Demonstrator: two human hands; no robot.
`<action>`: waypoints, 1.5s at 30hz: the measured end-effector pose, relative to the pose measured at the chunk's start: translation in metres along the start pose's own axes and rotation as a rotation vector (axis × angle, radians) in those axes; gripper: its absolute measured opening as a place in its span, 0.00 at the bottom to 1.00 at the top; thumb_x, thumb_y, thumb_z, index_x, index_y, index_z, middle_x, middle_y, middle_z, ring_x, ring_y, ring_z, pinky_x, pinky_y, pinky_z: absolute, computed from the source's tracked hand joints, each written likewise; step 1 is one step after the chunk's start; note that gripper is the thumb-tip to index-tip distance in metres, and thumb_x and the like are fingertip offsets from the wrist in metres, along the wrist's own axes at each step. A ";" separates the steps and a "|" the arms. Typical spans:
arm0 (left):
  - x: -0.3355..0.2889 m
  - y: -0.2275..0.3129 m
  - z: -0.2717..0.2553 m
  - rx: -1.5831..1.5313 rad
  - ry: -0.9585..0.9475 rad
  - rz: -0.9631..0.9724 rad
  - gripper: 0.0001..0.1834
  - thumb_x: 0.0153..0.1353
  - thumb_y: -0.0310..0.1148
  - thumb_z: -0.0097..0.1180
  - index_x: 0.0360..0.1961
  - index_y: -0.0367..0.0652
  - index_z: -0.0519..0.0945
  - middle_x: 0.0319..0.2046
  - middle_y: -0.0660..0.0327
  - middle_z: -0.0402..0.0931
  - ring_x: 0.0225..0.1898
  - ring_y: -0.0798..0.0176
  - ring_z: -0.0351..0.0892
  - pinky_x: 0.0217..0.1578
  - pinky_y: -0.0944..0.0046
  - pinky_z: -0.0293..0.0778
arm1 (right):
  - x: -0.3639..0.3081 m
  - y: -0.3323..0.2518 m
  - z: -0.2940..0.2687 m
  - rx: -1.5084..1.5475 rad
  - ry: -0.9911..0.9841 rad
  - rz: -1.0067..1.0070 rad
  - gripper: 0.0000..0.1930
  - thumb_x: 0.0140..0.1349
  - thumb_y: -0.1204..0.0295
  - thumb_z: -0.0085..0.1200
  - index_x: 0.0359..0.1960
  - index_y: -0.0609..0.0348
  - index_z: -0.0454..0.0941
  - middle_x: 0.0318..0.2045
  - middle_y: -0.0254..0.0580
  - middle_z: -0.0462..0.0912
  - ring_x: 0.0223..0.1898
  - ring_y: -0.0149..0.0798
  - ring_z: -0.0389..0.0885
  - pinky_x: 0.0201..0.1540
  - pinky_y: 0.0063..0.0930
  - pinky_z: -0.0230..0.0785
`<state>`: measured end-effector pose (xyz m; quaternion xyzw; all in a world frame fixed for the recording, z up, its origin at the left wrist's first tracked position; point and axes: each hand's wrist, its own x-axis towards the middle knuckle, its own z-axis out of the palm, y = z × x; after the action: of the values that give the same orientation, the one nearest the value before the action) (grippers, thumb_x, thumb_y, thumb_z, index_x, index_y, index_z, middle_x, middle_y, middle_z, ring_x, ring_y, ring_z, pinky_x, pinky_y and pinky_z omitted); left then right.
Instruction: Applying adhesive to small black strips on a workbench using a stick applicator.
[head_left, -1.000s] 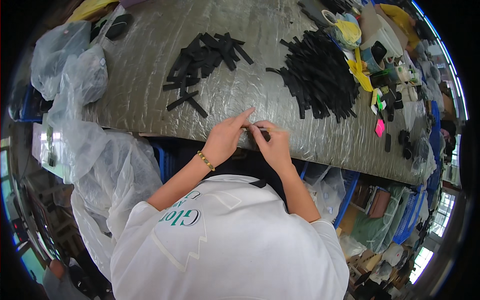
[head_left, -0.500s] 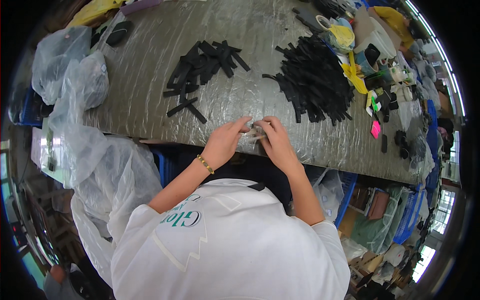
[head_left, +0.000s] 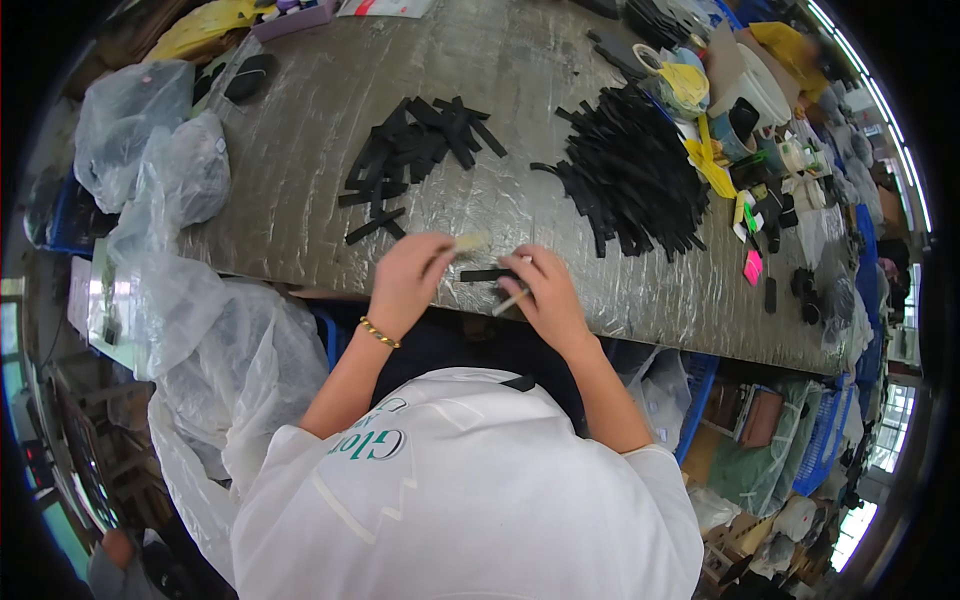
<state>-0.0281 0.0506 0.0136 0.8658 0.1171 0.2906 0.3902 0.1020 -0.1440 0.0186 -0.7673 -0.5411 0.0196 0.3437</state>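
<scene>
My left hand (head_left: 405,280), a beaded bracelet on its wrist, is closed with a small pale yellowish piece (head_left: 470,242) at its fingertips; the piece is blurred and its kind unclear. A short black strip (head_left: 482,275) lies on the table between my hands, its right end under the fingers of my right hand (head_left: 545,292). That hand is closed around a thin pale stick (head_left: 510,302), which points down and left. Beyond my left hand is a loose heap of black strips (head_left: 420,145). A larger, denser heap of black strips (head_left: 635,170) lies to the right.
The plastic-covered table (head_left: 290,170) ends just in front of my body. Clear plastic bags (head_left: 235,350) hang over its left edge. Tape rolls, a white tub (head_left: 755,85), yellow scraps (head_left: 710,165) and a pink tag (head_left: 753,267) crowd the right side. A blue crate (head_left: 825,440) stands below.
My left hand has moved left, away from my right hand, with the pale piece at its fingertips. The black strip between them now shows. My right hand stays near its place.
</scene>
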 end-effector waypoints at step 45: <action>-0.002 -0.005 0.025 -0.026 0.023 -0.150 0.10 0.61 0.25 0.60 0.44 0.40 0.79 0.40 0.51 0.81 0.41 0.45 0.82 0.40 0.57 0.77 | 0.008 0.005 0.006 -0.287 -0.125 -0.173 0.20 0.61 0.65 0.61 0.55 0.55 0.79 0.53 0.33 0.77 0.47 0.40 0.75 0.46 0.35 0.65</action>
<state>-0.0146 0.0384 -0.0039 0.8460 0.1822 0.2722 0.4206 0.1069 -0.1353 0.0138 -0.7563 -0.6228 -0.0398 0.1965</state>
